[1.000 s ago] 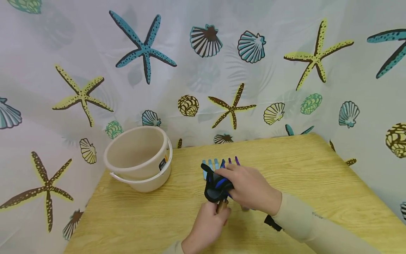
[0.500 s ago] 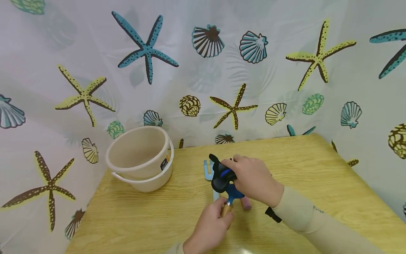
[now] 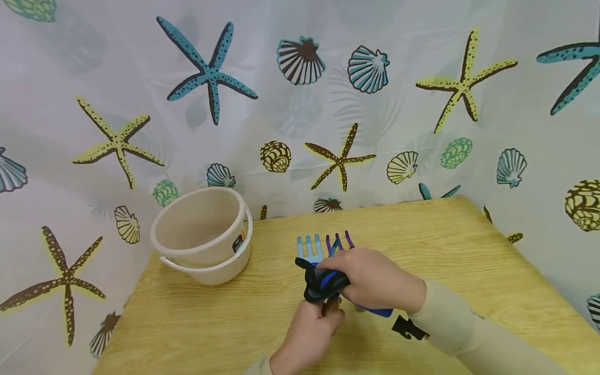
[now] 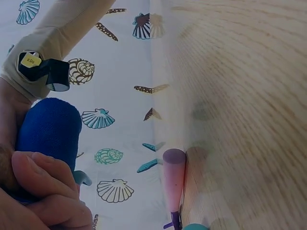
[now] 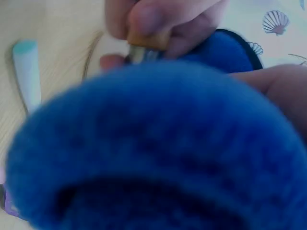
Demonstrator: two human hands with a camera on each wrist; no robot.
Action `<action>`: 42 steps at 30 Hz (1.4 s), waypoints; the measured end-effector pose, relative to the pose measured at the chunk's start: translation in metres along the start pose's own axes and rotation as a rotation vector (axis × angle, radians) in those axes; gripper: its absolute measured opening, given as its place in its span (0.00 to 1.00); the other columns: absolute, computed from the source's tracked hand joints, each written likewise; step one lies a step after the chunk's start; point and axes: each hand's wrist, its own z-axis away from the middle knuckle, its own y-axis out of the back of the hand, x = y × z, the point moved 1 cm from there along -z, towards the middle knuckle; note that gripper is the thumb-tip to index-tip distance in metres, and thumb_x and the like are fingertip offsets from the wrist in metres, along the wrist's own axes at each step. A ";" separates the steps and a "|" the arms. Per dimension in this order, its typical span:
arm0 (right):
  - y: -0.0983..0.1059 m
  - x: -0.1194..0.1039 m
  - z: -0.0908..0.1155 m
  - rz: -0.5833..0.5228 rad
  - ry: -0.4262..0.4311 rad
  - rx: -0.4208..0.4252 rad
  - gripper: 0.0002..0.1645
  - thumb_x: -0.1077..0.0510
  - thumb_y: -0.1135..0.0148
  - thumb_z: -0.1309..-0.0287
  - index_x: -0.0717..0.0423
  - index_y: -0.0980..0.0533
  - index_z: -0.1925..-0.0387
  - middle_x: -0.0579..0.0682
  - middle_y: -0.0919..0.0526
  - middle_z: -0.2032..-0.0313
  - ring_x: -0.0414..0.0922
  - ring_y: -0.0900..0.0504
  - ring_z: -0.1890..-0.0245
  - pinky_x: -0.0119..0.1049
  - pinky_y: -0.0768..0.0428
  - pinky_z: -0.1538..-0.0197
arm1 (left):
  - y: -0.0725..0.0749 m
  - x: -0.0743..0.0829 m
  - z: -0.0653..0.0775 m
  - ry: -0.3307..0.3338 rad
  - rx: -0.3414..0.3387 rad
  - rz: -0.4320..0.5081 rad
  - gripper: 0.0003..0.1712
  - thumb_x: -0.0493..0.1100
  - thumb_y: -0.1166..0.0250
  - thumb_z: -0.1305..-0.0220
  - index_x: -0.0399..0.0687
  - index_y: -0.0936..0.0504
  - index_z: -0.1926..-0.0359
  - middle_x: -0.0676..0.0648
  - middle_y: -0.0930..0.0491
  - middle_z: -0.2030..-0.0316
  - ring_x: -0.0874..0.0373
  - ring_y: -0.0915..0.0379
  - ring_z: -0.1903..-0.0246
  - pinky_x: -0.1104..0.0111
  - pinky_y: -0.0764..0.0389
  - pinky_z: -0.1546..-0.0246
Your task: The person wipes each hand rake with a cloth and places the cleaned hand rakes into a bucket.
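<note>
My left hand (image 3: 307, 330) grips the wooden handle (image 5: 147, 39) of a small garden tool with a blue metal head. One thin blue prong (image 3: 335, 247) of it shows beyond the cloth. My right hand (image 3: 375, 278) holds a fuzzy blue cloth with black edging (image 3: 323, 285) around the tool's head, just above the left hand. The cloth hides most of the metal. Behind the hands lie a light blue hand fork (image 3: 310, 247) and a purple hand fork (image 3: 348, 239); the purple one's pink handle (image 4: 174, 179) shows in the left wrist view.
A beige bucket (image 3: 199, 260) with a white handle stands at the table's left rear. The wood-look table (image 3: 436, 234) ends against a curtain (image 3: 262, 47) printed with starfish and shells. A black buckle (image 3: 409, 328) hangs below the right wrist.
The right hand shifted the cloth up, baring the tool's blue neck, then back down over it close to the left hand. The left hand keeps its grip on the handle.
</note>
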 end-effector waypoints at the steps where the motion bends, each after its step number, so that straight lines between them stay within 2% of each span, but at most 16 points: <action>1: -0.001 0.000 0.000 0.011 -0.002 0.008 0.28 0.66 0.36 0.57 0.40 0.20 0.52 0.40 0.17 0.62 0.36 0.23 0.67 0.37 0.19 0.69 | 0.000 -0.001 0.000 0.000 0.007 -0.006 0.14 0.33 0.42 0.43 0.56 0.25 0.58 0.53 0.34 0.85 0.62 0.40 0.87 0.74 0.37 0.84; 6: -0.004 0.001 -0.003 0.130 -0.067 0.118 0.28 0.66 0.35 0.59 0.42 0.19 0.53 0.41 0.20 0.68 0.36 0.25 0.75 0.32 0.24 0.80 | 0.003 0.001 0.001 0.072 0.012 -0.050 0.03 0.40 0.41 0.40 0.51 0.24 0.63 0.54 0.33 0.85 0.63 0.40 0.88 0.73 0.37 0.86; 8: -0.006 0.003 -0.004 0.174 -0.084 0.153 0.31 0.68 0.36 0.62 0.43 0.19 0.52 0.43 0.21 0.70 0.37 0.26 0.76 0.32 0.25 0.82 | 0.003 0.002 0.001 0.081 0.015 -0.075 0.04 0.41 0.41 0.40 0.49 0.24 0.64 0.54 0.32 0.85 0.63 0.39 0.88 0.72 0.37 0.87; 13: -0.006 0.016 -0.006 0.302 -0.090 0.243 0.36 0.68 0.36 0.69 0.46 0.21 0.50 0.47 0.24 0.74 0.41 0.29 0.80 0.35 0.26 0.85 | 0.003 0.003 0.002 0.051 0.007 -0.117 0.07 0.39 0.41 0.40 0.46 0.24 0.59 0.54 0.30 0.84 0.64 0.36 0.87 0.74 0.35 0.88; 18: -0.001 0.023 -0.002 0.304 -0.097 0.287 0.37 0.63 0.29 0.70 0.48 0.22 0.49 0.47 0.26 0.74 0.41 0.29 0.79 0.37 0.24 0.84 | 0.005 0.001 0.003 0.100 -0.001 -0.097 0.13 0.43 0.40 0.40 0.44 0.24 0.54 0.54 0.27 0.83 0.64 0.35 0.87 0.74 0.35 0.88; 24: 0.019 0.028 0.004 0.323 -0.110 0.440 0.35 0.63 0.31 0.63 0.55 0.24 0.45 0.52 0.20 0.69 0.46 0.23 0.74 0.43 0.20 0.81 | 0.011 0.002 0.002 0.136 0.050 -0.024 0.11 0.46 0.47 0.33 0.46 0.22 0.64 0.52 0.31 0.87 0.63 0.43 0.91 0.74 0.42 0.92; 26: 0.025 0.030 0.006 0.284 -0.120 0.465 0.35 0.60 0.31 0.61 0.56 0.25 0.45 0.53 0.18 0.64 0.48 0.20 0.69 0.46 0.18 0.77 | 0.014 0.004 0.001 0.150 0.072 0.015 0.13 0.46 0.49 0.31 0.46 0.21 0.67 0.51 0.32 0.87 0.63 0.46 0.92 0.74 0.44 0.94; 29: 0.031 0.033 0.009 0.139 -0.136 0.447 0.33 0.58 0.32 0.57 0.55 0.26 0.44 0.53 0.17 0.57 0.47 0.19 0.63 0.47 0.17 0.70 | 0.018 0.005 -0.001 0.152 0.089 0.077 0.14 0.45 0.48 0.31 0.42 0.20 0.67 0.50 0.30 0.86 0.64 0.46 0.93 0.75 0.44 0.94; 32: 0.035 0.035 0.011 -0.052 -0.182 0.393 0.32 0.57 0.34 0.52 0.54 0.30 0.42 0.52 0.17 0.59 0.44 0.20 0.65 0.47 0.18 0.66 | 0.021 0.006 -0.004 0.138 0.099 0.157 0.11 0.42 0.45 0.33 0.37 0.22 0.61 0.48 0.26 0.82 0.62 0.40 0.91 0.76 0.39 0.93; 35: 0.037 0.037 0.014 -0.242 -0.241 0.348 0.32 0.59 0.36 0.48 0.52 0.36 0.42 0.52 0.17 0.62 0.41 0.20 0.69 0.47 0.17 0.68 | 0.023 0.006 -0.006 0.135 0.091 0.215 0.11 0.37 0.42 0.38 0.34 0.27 0.57 0.45 0.23 0.80 0.60 0.35 0.90 0.76 0.37 0.93; 37: 0.038 0.039 0.015 -0.338 -0.267 0.329 0.29 0.59 0.37 0.45 0.52 0.39 0.44 0.52 0.18 0.61 0.40 0.20 0.70 0.46 0.17 0.68 | 0.023 0.005 -0.007 0.158 0.082 0.233 0.13 0.36 0.41 0.40 0.36 0.30 0.56 0.45 0.22 0.80 0.59 0.37 0.93 0.76 0.39 0.97; 39: 0.039 0.041 0.016 -0.384 -0.276 0.320 0.27 0.59 0.38 0.43 0.52 0.40 0.46 0.54 0.18 0.59 0.41 0.19 0.69 0.47 0.16 0.69 | 0.022 0.003 -0.008 0.173 0.079 0.232 0.15 0.36 0.40 0.42 0.37 0.32 0.56 0.46 0.22 0.81 0.59 0.38 0.94 0.76 0.40 0.98; 42: 0.038 0.043 0.016 -0.386 -0.264 0.295 0.25 0.59 0.37 0.43 0.51 0.38 0.47 0.56 0.19 0.57 0.42 0.19 0.68 0.47 0.16 0.68 | 0.021 0.003 -0.009 0.184 0.083 0.208 0.17 0.37 0.39 0.43 0.38 0.33 0.54 0.48 0.25 0.84 0.61 0.40 0.95 0.76 0.41 0.98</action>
